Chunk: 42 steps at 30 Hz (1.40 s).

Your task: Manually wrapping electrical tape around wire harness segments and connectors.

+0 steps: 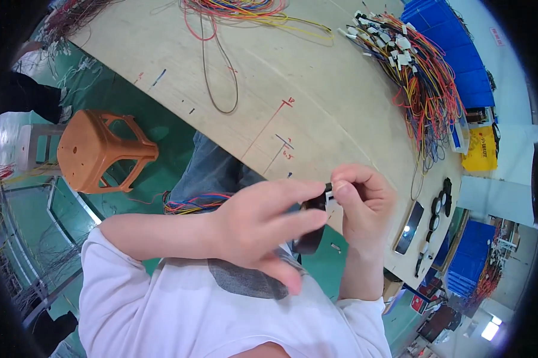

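In front of my chest, my left hand [263, 221] reaches to the right, its fingers stretched and its thumb apart, slightly smeared by motion. Just beyond its fingers is a dark rounded object [309, 230], which looks like a roll of black tape and is partly covered by them. My right hand [364, 203] is closed in a pinch at the table edge, by a small black piece with a pale spot [329, 193]. Whether that piece joins the rounded object is hidden. A bundle of coloured wires [197, 203] lies across my lap.
The wooden table [317, 89] carries red and blue marks, loose coloured wires [239, 9] and a thick wire bundle with white connectors [424, 77]. A phone [409, 228] lies right, near black round items [438, 206]. An orange stool [96, 152] stands left. Blue bins [454, 53] line the right.
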Each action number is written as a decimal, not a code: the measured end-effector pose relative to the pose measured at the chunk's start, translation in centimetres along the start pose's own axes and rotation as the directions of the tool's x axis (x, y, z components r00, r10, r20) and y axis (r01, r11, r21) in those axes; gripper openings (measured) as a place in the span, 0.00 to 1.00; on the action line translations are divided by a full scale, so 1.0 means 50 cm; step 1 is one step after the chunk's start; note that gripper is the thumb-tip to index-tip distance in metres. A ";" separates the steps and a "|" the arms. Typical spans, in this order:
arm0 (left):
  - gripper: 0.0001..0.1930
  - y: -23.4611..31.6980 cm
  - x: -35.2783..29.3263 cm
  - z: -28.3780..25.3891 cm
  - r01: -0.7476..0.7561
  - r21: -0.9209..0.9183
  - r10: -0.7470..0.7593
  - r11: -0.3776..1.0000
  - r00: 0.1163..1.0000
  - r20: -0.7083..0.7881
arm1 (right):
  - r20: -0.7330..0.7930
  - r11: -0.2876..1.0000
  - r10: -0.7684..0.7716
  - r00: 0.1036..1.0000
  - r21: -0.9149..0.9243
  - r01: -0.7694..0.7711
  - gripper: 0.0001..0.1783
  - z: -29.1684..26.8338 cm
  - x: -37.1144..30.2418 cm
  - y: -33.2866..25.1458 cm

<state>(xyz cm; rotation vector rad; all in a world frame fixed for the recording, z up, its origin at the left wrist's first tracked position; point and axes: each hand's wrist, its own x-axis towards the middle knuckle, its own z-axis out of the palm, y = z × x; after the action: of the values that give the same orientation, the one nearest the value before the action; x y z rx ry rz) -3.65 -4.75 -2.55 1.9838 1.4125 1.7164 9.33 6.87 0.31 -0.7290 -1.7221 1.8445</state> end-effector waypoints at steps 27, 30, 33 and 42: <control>0.16 -0.017 0.028 -0.003 0.747 -0.645 -0.622 -0.162 0.430 0.654 | 0.314 0.609 -0.254 0.915 -0.683 0.404 0.16 -0.006 -0.038 0.001; 0.13 0.011 0.021 0.003 0.588 -0.802 -0.702 -0.105 0.528 0.478 | 0.271 0.836 -0.306 0.913 -0.382 0.394 0.14 0.026 -0.044 -0.008; 0.18 0.021 0.009 0.003 0.382 -0.847 -0.586 0.369 0.803 0.107 | 0.169 0.973 -0.099 0.981 -0.191 0.131 0.05 0.036 -0.027 -0.009; 0.11 0.023 -0.023 -0.020 0.588 -0.475 -0.647 0.655 0.761 0.050 | 0.222 0.914 0.095 0.970 -0.405 0.003 0.09 0.059 0.029 -0.028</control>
<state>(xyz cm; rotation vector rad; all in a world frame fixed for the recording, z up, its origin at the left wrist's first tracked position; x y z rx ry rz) -3.74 -6.62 -2.27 0.9796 1.3231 1.6394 6.24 5.81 1.79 -0.7305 -2.3028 1.6767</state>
